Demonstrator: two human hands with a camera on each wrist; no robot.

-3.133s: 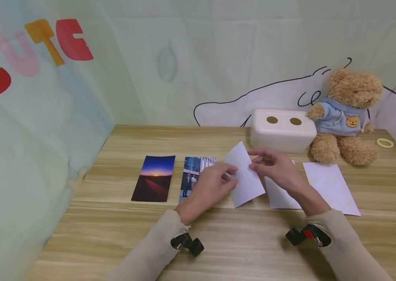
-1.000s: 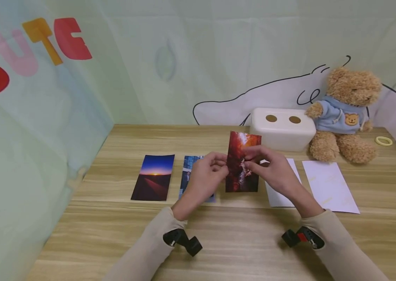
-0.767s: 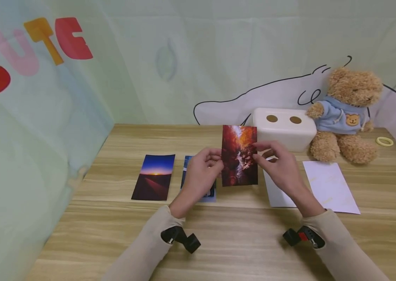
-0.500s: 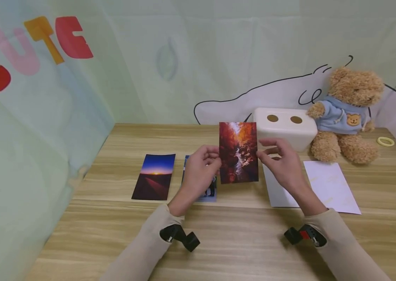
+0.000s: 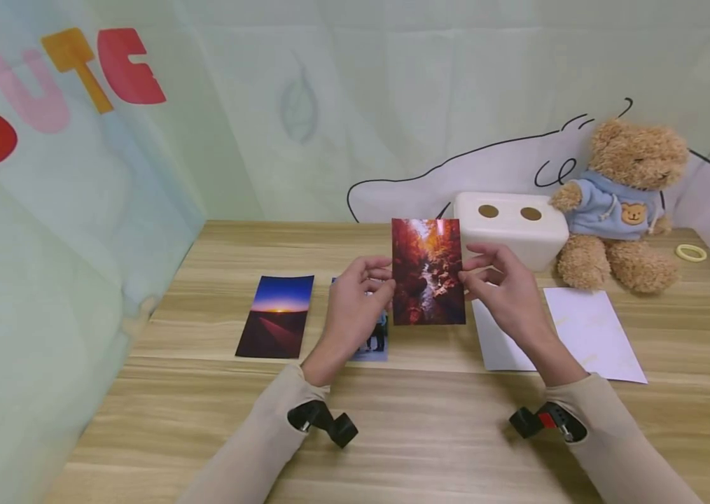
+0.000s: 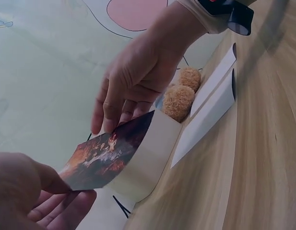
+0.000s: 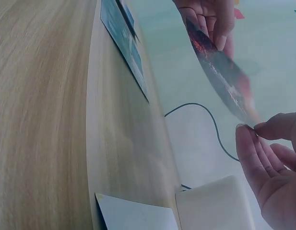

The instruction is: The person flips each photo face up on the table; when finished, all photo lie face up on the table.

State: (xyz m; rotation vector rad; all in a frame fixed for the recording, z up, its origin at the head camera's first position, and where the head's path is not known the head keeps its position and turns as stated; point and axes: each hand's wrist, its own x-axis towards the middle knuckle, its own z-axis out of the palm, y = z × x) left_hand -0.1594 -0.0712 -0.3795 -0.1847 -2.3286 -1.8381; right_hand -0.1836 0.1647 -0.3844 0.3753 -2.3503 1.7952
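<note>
A photo print (image 5: 427, 273) of a red autumn forest with a stream is held up off the table, picture side towards the head camera. My left hand (image 5: 355, 308) pinches its left edge between thumb and fingers. At the opposite edge, my right hand (image 5: 509, 297) pinches it too; the right wrist view shows that thumb and fingertip meeting on the photo (image 7: 224, 76). Beneath my left forearm and hand lies a photo of people by a building (image 5: 377, 343), partly covered. Further left a sunset road photo (image 5: 275, 318) lies face up.
Two white sheets lie at the right, one (image 5: 500, 343) partly under my right hand, the other (image 5: 594, 336) beside it. Behind stand a white box (image 5: 509, 241) with two round holes and a teddy bear (image 5: 622, 203). A yellow ring (image 5: 690, 253) lies at the table's far right.
Three seconds ago the held photo showed its white back. It has been turned over to its picture side, raised and straightened, and my right fingers have shifted from its face to its right edge.
</note>
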